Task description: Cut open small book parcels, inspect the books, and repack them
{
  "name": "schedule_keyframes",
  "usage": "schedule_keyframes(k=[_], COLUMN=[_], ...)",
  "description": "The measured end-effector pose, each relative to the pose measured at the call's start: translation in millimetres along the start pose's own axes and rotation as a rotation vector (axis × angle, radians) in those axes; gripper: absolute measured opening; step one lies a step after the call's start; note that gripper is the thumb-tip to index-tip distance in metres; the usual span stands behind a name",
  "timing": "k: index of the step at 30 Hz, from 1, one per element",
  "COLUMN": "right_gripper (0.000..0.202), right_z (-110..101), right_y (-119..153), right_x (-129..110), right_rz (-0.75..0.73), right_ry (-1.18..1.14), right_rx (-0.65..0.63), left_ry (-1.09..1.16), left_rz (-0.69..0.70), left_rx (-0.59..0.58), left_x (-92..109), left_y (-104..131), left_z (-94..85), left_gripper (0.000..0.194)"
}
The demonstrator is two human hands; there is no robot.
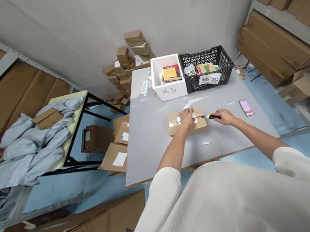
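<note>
A small brown cardboard box point(175, 129) with a label and clear tape on top lies on the grey table point(148, 145) in front of me. My left hand point(186, 117) rests flat on the box top, fingers stretched out over the label. In my right hand point(224, 116) is a utility knife point(212, 116) with a black and yellow-green handle, fingers wrapped round it. Its blade points left and meets the right end of the box along the top seam.
Behind the box stand a white foam bin point(170, 91) and a black crate point(210, 83), both holding books. A phone point(246, 107) lies to the right, a power strip point(144, 88) at the back left. Grey parcels point(32, 148) cover a side table. Cardboard boxes point(116, 154) crowd the floor.
</note>
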State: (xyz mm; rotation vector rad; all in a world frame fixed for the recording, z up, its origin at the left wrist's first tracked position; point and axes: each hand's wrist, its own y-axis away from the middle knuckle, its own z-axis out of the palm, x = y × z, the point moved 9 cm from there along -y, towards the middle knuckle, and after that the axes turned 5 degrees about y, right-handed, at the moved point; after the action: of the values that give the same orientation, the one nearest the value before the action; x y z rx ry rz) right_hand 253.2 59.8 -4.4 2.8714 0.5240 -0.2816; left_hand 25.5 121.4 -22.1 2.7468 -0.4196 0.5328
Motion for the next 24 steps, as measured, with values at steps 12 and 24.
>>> schedule_keyframes(k=[12,24], right_gripper=[0.046,0.049], right_z=[3,-12], right_y=[4,-9], right_x=[12,48], right_rz=[0.024,0.164], right_ry=[-0.018,-0.144], right_rx=[0.105,0.213], left_ry=[0.036,0.059], left_rz=[0.053,0.045], left_rx=[0.002,0.034], left_x=[-2,-7], left_y=[3,7], left_z=[1.7,-2.9], left_gripper=[0.055,0.058])
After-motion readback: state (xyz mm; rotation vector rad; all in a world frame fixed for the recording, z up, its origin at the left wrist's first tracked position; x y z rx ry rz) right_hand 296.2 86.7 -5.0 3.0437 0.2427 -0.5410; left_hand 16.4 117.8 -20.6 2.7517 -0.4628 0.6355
